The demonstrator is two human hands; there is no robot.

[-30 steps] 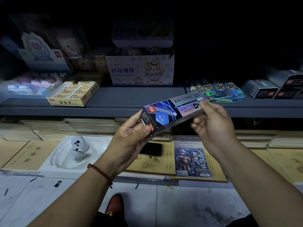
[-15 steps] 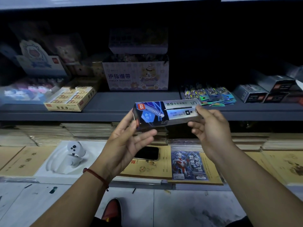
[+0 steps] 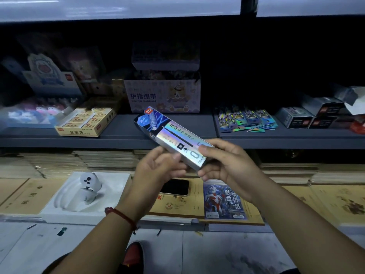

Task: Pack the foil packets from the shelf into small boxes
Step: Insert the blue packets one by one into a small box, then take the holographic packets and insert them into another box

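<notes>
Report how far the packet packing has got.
Done: nothing certain; several dark boxes sit on the shelf, contents unseen. In hand: one shiny small box, gripped by the right hand at its near end, the left hand holding its side; whether it is filled cannot be told. Left: a row of foil packets lies on the shelf, unpacked.

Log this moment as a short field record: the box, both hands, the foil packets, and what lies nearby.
small box: held tilted, far end toward the shelf
right hand: grips the box's near end, thumb on top
left hand: fingers at the box's lower edge; grip unclear
foil packets: fanned out on the shelf, right of the box, untouched
nearby: phone lying on notebooks below the hands
</notes>
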